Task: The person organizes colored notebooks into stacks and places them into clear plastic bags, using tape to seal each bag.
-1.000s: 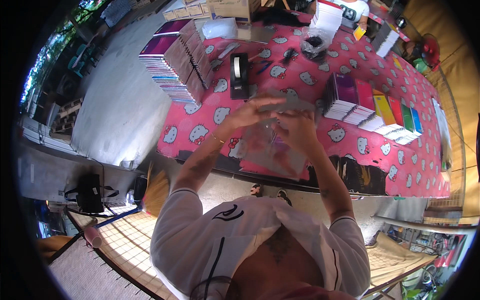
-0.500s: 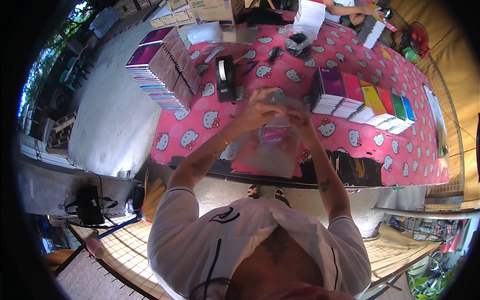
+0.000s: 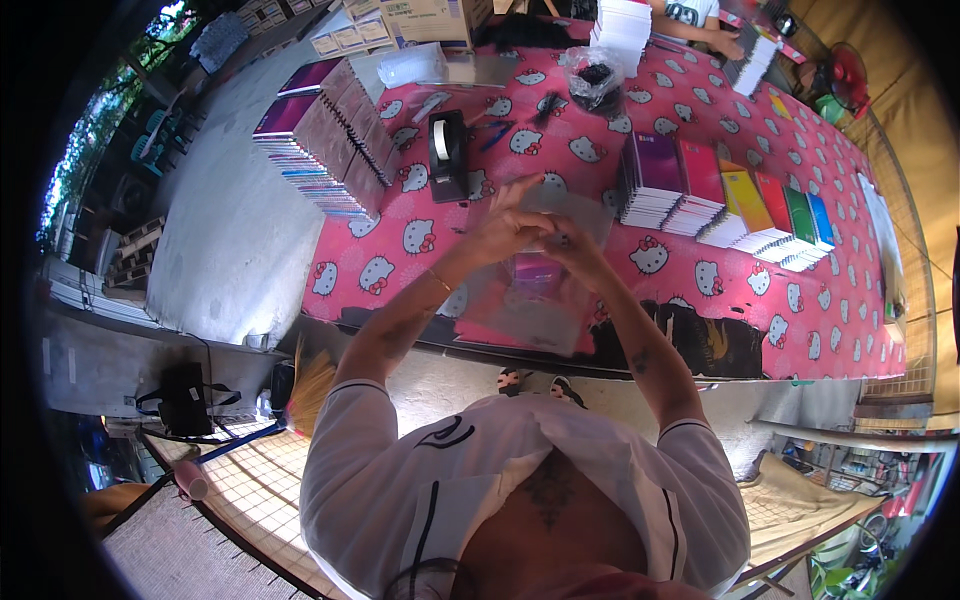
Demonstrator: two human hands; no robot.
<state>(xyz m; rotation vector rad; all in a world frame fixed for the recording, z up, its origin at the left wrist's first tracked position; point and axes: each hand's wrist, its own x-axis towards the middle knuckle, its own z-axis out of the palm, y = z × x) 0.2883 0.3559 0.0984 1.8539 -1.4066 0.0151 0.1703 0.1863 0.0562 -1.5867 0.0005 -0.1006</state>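
So the left hand point(image 3: 512, 228) and right hand point(image 3: 575, 247) are together over the near side of the pink printed counter point(image 3: 740, 285), right above a clear plastic sheet point(image 3: 545, 318) (could be a bag). The left is half open, a couple of fingers stretched out and the rest bent. The right is curled in more, its fingertips up against the left's. It's pretty blurry there, so I can't tell which fingers actually have hold of the plastic, if any do.

The sheet lies just below the hands, near the front edge, with more of it showing beyond the right hand. A purple thing point(image 3: 538, 272) shows through it.

I'd expect that plastic to be super light, floppy and kinda slick, easy to crease, maybe clingy, and a hard tug might tear it. I'd pinch it by an edge or corner with the finger pads, one hand each side, and skip grabbing the middle.

The black tape dispenser point(image 3: 447, 155) sits past the left hand, with a tall stack of spiral notebooks point(image 3: 325, 135) to its left. Over on the right, a row of colored notebooks point(image 3: 700, 185) stands well clear of the plastic.
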